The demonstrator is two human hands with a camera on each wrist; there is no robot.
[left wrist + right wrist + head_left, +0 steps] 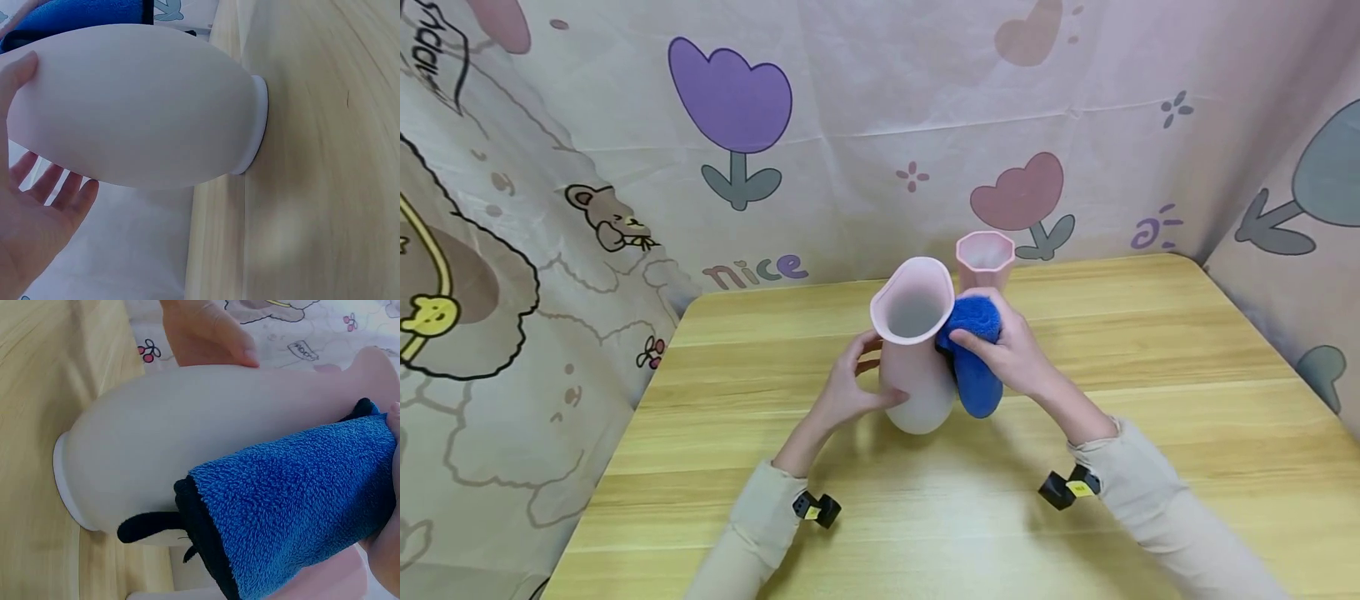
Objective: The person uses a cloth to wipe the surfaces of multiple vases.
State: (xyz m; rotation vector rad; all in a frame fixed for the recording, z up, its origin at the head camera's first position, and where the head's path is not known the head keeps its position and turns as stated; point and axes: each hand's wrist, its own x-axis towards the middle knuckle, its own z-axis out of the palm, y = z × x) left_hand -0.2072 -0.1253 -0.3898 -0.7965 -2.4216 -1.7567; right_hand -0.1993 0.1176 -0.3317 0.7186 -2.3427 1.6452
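A tall vase [917, 383], pink at its wavy rim and whitish below, stands upright on the wooden table. My left hand [855, 385] holds the vase from its left side, thumb on the front and fingers round the back. In my right hand [1011, 346] is a folded blue cloth [977, 383] with dark edging, gripped between thumb and fingers. The cloth [294, 500] lies against the right side of the vase, just below the rim. The left wrist view shows the white base of the vase [144, 106] on the tabletop.
Behind the right hand stands a smaller pink vase [985, 254] with an angular rim, partly hidden. The wooden table [760, 433] ends at a patterned cloth backdrop [865, 100] at the back and sides. A small black camera sits on each wrist.
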